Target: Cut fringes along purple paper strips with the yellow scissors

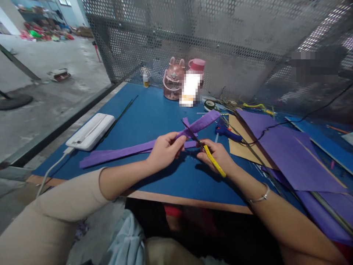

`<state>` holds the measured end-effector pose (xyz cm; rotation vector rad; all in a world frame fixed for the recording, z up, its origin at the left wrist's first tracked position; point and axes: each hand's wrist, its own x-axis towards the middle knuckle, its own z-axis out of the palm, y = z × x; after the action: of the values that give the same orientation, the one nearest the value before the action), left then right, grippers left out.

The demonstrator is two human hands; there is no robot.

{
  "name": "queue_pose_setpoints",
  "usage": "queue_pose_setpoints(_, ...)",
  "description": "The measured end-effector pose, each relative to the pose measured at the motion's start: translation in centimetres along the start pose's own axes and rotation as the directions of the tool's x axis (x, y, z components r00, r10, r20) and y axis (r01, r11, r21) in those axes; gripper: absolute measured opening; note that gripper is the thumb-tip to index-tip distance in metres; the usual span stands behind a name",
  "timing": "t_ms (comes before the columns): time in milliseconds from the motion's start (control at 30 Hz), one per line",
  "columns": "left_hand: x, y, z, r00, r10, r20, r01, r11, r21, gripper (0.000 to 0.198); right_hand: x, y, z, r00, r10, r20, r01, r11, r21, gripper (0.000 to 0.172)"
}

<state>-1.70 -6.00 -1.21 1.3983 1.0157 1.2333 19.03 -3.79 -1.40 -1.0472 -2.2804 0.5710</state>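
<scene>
1. Beige sleeve [70, 197] nearest; left grip [167, 149] pinching purple strip [207, 120] above table [165, 180];
2. right grip [220, 154] closed around scissors [213, 160]; blades across strip;
3. likely trimming step; next cut needs strip steady

a blue table [143, 117] is backed by a perforated metal panel [138, 48]; at left, grey floor [79, 62] and a bright window [65, 2] are seen.

Head view, forward and down, seemingly near table [138, 119].
</scene>
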Motion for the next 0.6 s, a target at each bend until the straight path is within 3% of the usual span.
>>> queue_pose_setpoints(100, 0.02, 0.18, -0.07, 0.999, 0.016, -0.038, -0.016, 1.0, 0.001, 0.032, -0.02, 0.01, -0.1, 0.998, -0.039, 0.046, 0.037, 0.999, 0.03, 0.076)
queue_pose_setpoints(200, 0.0, 0.27, -0.08, 0.998, 0.033, -0.055, -0.033, 0.999, -0.006, 0.032, -0.01, -0.07, -0.1, 0.994, -0.079, 0.077, 0.076, 0.996, 0.042, 0.083)
queue_pose_setpoints(400, -0.25, 0.21, 0.02, 0.996, 0.083, 0.017, -0.083, 0.995, 0.049, 0.031, 0.09, -0.4, -0.1, 0.993, -0.097, 0.065, 0.092, 0.993, 0.07, 0.082)
queue_pose_setpoints(600, -0.42, 0.15, 0.01, 0.994, 0.102, 0.027, -0.104, 0.992, 0.068, 0.031, -0.12, -0.05, 0.21, 0.998, -0.066, 0.018, 0.063, 0.992, 0.106, 0.067)
